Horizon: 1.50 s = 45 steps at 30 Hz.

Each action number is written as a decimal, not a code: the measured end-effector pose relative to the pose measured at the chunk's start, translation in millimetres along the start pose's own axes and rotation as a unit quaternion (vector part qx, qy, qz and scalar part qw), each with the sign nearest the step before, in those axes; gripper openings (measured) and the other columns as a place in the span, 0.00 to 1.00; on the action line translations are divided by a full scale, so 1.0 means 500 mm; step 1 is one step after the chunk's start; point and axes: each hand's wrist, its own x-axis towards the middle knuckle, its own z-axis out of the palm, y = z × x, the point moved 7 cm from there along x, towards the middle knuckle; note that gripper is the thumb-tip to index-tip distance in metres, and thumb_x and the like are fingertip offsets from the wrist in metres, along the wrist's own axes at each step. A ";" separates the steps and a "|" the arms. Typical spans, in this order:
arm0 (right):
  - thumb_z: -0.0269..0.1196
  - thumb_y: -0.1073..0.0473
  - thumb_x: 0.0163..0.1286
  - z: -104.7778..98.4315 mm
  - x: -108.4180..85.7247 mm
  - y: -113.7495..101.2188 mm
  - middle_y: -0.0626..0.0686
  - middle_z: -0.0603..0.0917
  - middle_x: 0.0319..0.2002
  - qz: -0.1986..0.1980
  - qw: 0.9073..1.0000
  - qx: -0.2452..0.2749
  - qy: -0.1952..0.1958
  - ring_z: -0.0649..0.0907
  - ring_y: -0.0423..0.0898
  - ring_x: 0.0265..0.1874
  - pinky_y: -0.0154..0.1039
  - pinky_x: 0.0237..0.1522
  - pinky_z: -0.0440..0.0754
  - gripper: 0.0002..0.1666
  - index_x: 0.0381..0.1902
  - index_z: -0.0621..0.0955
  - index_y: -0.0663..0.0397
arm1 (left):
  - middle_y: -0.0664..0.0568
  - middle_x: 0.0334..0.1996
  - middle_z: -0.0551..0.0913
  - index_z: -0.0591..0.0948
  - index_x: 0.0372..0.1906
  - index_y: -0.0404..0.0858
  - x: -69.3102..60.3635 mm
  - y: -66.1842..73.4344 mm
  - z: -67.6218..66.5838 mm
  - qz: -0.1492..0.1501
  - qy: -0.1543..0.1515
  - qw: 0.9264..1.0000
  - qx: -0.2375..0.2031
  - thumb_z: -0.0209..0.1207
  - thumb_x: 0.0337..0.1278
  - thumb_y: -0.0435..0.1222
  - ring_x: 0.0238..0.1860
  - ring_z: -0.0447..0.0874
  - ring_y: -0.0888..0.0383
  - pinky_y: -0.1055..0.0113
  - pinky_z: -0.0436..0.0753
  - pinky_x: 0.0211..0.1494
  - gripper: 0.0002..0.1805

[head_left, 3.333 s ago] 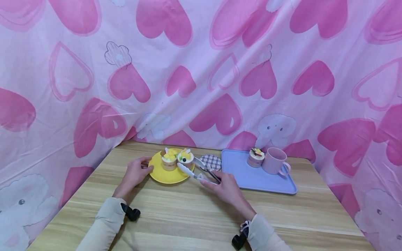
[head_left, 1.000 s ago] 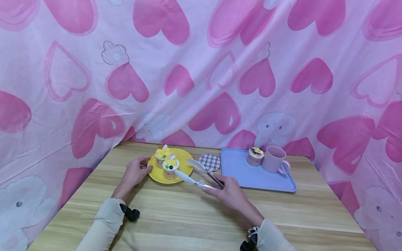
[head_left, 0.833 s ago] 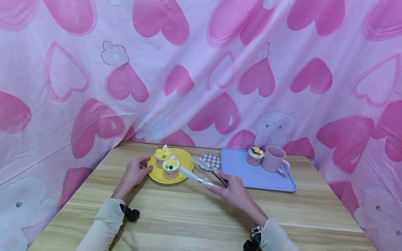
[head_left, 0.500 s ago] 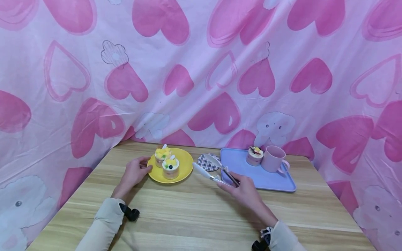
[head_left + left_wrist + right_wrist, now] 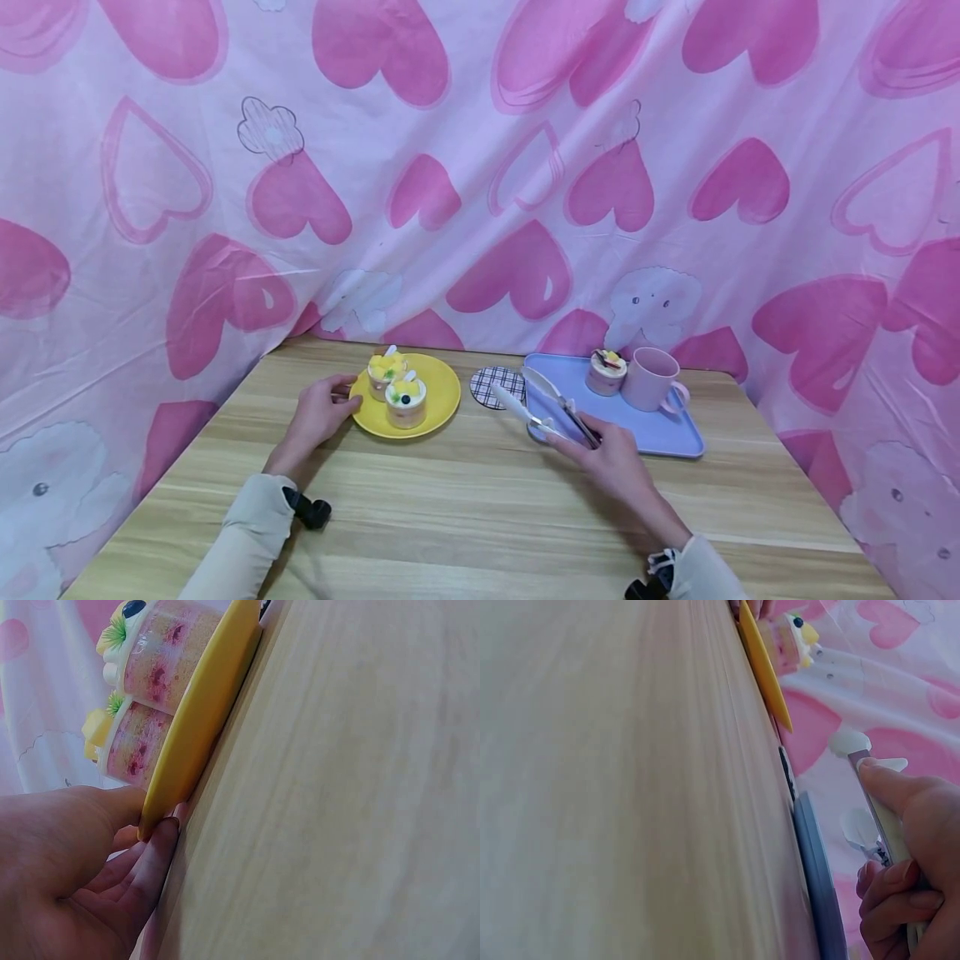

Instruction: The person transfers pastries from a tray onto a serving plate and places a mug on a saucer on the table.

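My left hand [image 5: 318, 417] pinches the left rim of a yellow plate [image 5: 442, 392]; in the left wrist view the thumb lies on top of the plate [image 5: 196, 727] and a finger beneath it. Two dessert cups stand on the plate, one [image 5: 406, 403] in front of the other [image 5: 381, 379], both topped with yellow pieces. My right hand [image 5: 618, 467] grips tongs [image 5: 558, 408] with pale tips. The tips are spread apart and hold nothing, above the left edge of a blue tray [image 5: 645, 437]. The right wrist view shows the fingers curled round the tongs' handle [image 5: 889, 832].
A third dessert cup [image 5: 606, 372] and a pink mug [image 5: 651, 380] stand side by side on the tray. Between plate and tray lies a round checked coaster [image 5: 487, 388]. A pink curtain with hearts [image 5: 510, 267] hangs behind the wooden table [image 5: 450, 517].
The front dessert cup, earlier right of the other, now stands in front of it, free of the tongs. My right hand has moved right with the tongs to the tray's edge. My left hand stays put.
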 end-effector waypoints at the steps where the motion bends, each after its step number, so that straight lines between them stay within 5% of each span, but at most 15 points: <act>1: 0.70 0.16 0.58 -0.004 -0.001 0.005 0.60 0.78 0.76 0.001 1.000 -0.001 0.001 0.81 0.54 0.69 0.60 0.72 0.80 0.65 0.79 0.75 0.55 | 0.31 0.62 0.85 0.77 0.73 0.30 0.000 0.000 0.000 0.000 0.000 1.000 0.000 0.64 0.75 0.35 0.60 0.89 0.40 0.47 0.90 0.64 0.28; 23: 0.67 0.17 0.62 -0.086 -0.023 0.082 0.66 0.75 0.77 0.034 0.999 -0.017 0.031 0.79 0.61 0.72 0.66 0.72 0.79 0.65 0.80 0.73 0.59 | 0.31 0.62 0.85 0.77 0.73 0.30 0.002 0.000 0.001 -0.005 0.000 1.000 -0.002 0.65 0.75 0.36 0.59 0.89 0.40 0.48 0.90 0.64 0.28; 29: 0.68 0.20 0.64 -0.107 -0.036 0.092 0.64 0.84 0.67 0.015 0.998 -0.042 0.054 0.83 0.57 0.61 0.56 0.60 0.84 0.57 0.75 0.79 0.56 | 0.32 0.63 0.85 0.77 0.74 0.30 0.001 -0.002 0.001 -0.006 0.001 1.000 -0.003 0.64 0.75 0.35 0.60 0.88 0.40 0.47 0.89 0.65 0.28; 34: 0.66 0.17 0.63 -0.117 -0.047 0.110 0.60 0.85 0.54 0.042 0.997 -0.053 0.043 0.79 0.54 0.53 0.44 0.48 0.78 0.57 0.73 0.81 0.53 | 0.32 0.62 0.85 0.77 0.73 0.30 -0.001 -0.007 0.001 -0.008 0.000 1.000 -0.006 0.65 0.75 0.36 0.60 0.88 0.40 0.47 0.89 0.65 0.28; 38: 0.63 0.13 0.60 -0.127 -0.057 0.128 0.62 0.82 0.57 0.084 0.995 -0.057 0.024 0.77 0.57 0.54 0.43 0.44 0.75 0.65 0.78 0.76 0.55 | 0.32 0.63 0.84 0.76 0.74 0.30 -0.001 -0.007 0.001 -0.011 -0.002 1.000 -0.006 0.64 0.75 0.36 0.60 0.88 0.40 0.47 0.90 0.64 0.28; 45: 0.65 0.15 0.63 -0.144 -0.067 0.138 0.61 0.84 0.50 0.080 0.994 -0.071 0.039 0.79 0.57 0.51 0.42 0.41 0.76 0.59 0.74 0.80 0.53 | 0.32 0.63 0.84 0.76 0.74 0.31 0.003 -0.003 0.001 -0.015 -0.001 1.000 -0.005 0.64 0.75 0.36 0.59 0.88 0.40 0.47 0.90 0.64 0.28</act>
